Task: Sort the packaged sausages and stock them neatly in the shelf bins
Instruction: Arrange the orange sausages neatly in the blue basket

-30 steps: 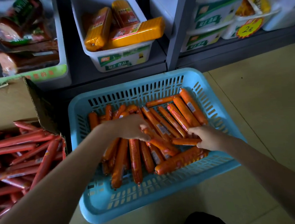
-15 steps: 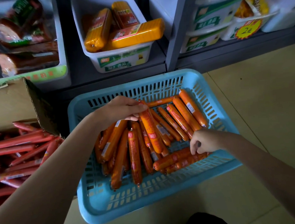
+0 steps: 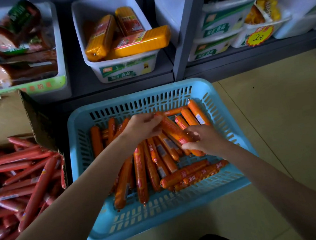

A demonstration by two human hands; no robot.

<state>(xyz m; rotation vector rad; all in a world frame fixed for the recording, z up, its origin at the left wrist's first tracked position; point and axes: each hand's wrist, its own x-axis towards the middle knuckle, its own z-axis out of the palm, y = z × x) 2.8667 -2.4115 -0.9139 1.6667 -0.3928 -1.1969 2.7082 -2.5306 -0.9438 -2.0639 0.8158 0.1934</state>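
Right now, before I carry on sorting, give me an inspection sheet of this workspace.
Surface: tan tiled floor, with a dark shelf behind it.
Job's things: orange sausages lie loose in the blue basket on the floor; red sausages fill the cardboard box to its left.
Clutter: nothing seen.
Grippers: left hand and right hand together hold one orange sausage above the pile.
Cables: nothing seen.
Surroundings: a white bin with yellow packs, a bin of dark packaged meat, more white bins and a round price tag to the right.
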